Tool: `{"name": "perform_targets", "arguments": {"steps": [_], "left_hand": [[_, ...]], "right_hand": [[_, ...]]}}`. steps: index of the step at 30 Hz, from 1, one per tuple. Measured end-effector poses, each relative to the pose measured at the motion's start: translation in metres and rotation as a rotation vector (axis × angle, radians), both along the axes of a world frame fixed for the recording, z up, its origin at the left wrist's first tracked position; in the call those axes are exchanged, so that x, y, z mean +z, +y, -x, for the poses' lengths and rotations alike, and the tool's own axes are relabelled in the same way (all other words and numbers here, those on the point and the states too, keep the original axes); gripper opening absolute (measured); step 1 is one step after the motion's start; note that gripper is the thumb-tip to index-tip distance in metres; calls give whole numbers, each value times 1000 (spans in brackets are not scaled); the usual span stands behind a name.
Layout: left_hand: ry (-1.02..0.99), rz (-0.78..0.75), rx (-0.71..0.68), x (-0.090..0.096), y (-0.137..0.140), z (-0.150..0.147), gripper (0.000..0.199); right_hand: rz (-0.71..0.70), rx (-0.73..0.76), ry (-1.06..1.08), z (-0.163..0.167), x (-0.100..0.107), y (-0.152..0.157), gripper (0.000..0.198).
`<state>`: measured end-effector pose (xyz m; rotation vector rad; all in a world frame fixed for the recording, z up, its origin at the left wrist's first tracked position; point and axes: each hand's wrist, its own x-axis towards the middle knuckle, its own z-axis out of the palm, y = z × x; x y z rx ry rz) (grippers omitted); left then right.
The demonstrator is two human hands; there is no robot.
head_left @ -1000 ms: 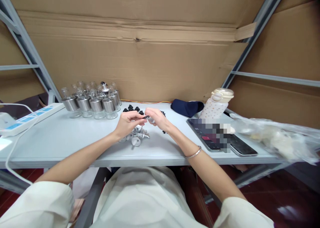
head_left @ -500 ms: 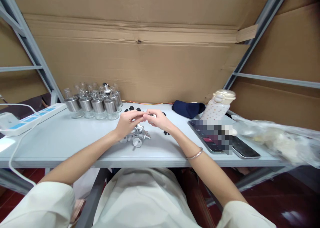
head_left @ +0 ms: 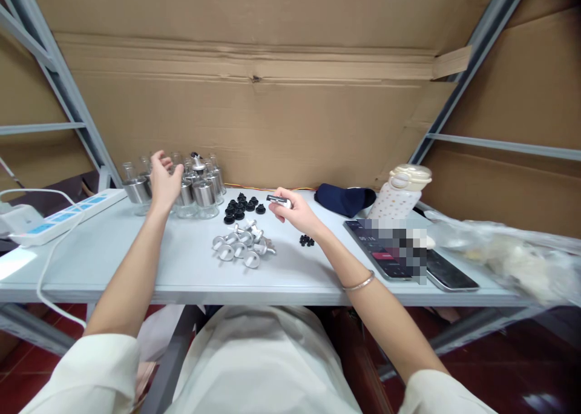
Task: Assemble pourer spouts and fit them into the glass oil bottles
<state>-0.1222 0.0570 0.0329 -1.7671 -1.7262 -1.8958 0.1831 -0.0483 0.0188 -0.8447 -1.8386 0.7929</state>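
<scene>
My right hand (head_left: 297, 213) grips a silver-and-black pourer spout (head_left: 279, 201) above the middle of the table. At the back left, my left hand (head_left: 164, 179) is at a group of glass bottles with metal bands (head_left: 204, 192); its fingers are apart and it partly covers a bottle behind it. One bottle in the group has a pourer (head_left: 196, 161) fitted in its neck. Several black stoppers (head_left: 239, 213) lie to the left of my right hand. In front of them is a pile of silver pourer parts (head_left: 239, 244). Small black caps (head_left: 307, 240) lie below my right hand.
A white power strip (head_left: 68, 217) with a cable is at the left edge. To the right are a navy cap (head_left: 342, 200), a dotted drinking bottle (head_left: 399, 193), a tablet-like device (head_left: 376, 249), a phone (head_left: 451, 270) and a plastic bag (head_left: 508, 253). Cardboard walls the back.
My hands have parted. The left moved left and back to the bottles, its fingers spread; the right stays near the middle with the pourer spout, uncovering the black stoppers.
</scene>
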Motion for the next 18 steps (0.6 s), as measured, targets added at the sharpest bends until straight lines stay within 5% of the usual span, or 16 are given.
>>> {"name": "perform_targets", "arguments": {"steps": [6,11,18], "left_hand": [[16,146,18,-10,8,4,44],[-195,-31,-1,11,-4,9,55],[-115,-309,-90,53,-68,-26,54]], "right_hand": [[13,13,45,1,-4,4,20],[56,88,77,1,1,-1,26],[80,102,244,-4,2,6,43]]}}
